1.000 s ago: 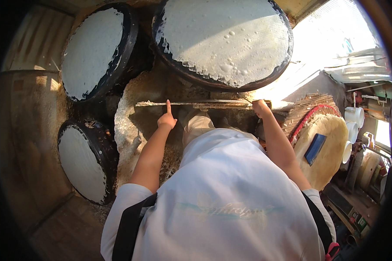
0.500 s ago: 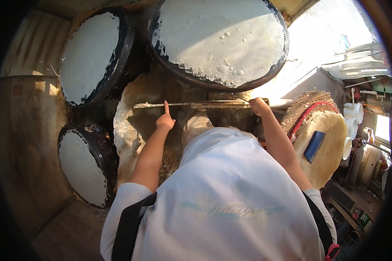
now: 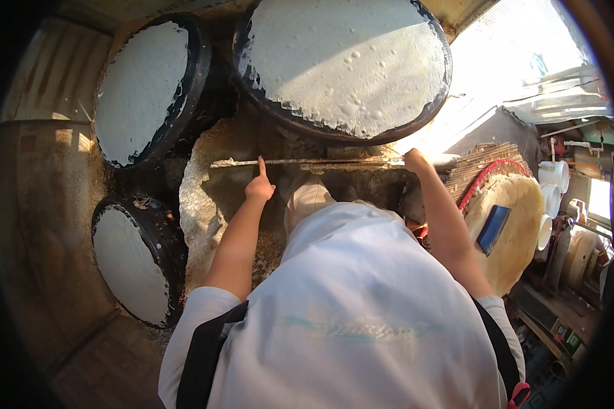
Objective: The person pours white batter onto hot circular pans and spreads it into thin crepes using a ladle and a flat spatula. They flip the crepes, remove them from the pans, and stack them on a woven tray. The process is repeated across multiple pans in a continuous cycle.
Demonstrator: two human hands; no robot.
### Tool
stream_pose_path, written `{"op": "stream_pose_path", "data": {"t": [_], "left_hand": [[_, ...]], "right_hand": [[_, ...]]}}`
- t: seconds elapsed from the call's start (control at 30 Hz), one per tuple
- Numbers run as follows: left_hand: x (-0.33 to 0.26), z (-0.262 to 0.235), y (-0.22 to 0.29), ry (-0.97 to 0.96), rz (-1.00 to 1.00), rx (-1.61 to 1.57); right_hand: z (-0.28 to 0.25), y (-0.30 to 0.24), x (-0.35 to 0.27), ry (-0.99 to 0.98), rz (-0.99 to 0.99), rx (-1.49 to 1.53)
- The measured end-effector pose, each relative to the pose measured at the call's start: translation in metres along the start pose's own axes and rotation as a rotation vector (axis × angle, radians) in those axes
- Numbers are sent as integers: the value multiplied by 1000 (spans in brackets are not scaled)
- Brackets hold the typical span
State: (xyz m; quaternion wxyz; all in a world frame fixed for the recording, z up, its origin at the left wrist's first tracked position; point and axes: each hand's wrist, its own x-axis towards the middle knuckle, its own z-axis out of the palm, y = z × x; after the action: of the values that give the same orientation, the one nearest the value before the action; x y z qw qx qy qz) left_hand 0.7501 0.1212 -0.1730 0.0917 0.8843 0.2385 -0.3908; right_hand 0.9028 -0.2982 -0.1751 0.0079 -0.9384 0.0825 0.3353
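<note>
A long, narrow, pale-crusted strip [image 3: 293, 162] runs crosswise in front of my body, below the large pan. My left hand [image 3: 260, 187] lies at its left part, with the index finger stretched out over the strip and the thumb apart. At the strip's right end is my right hand [image 3: 417, 162], its fingers closed. Whatever it grips is hidden by the hand and the glare. Just beyond stands the large round black pan [image 3: 341, 65] filled with bubbly white liquid.
Two more black pans of white liquid stand at the left, one far [image 3: 143, 92] and one near [image 3: 129, 264]. A rough stone-like ledge [image 3: 196, 198] borders my left arm. At right, a blue block [image 3: 493, 230] rests on a round tan lid [image 3: 515, 238] beside a slatted mat [image 3: 481, 163].
My right hand has shifted right along the strip and slightly away from me. The thin dark tool that stuck out of it no longer shows. My left hand has barely moved.
</note>
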Motion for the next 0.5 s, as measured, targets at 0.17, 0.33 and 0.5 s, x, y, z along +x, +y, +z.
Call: {"op": "stream_pose_path", "data": {"t": [0.17,0.33,0.5], "left_hand": [[12,-14,8,25,4,-33],[24,-22,8,-8,-4,-57],[36,-21,10,81,-12,-69]], "right_hand": [[-76,67,-27,147,104,47],[-72,146,-21,237,-82,-63],[-24,135,-68,748,-95,480]]}}
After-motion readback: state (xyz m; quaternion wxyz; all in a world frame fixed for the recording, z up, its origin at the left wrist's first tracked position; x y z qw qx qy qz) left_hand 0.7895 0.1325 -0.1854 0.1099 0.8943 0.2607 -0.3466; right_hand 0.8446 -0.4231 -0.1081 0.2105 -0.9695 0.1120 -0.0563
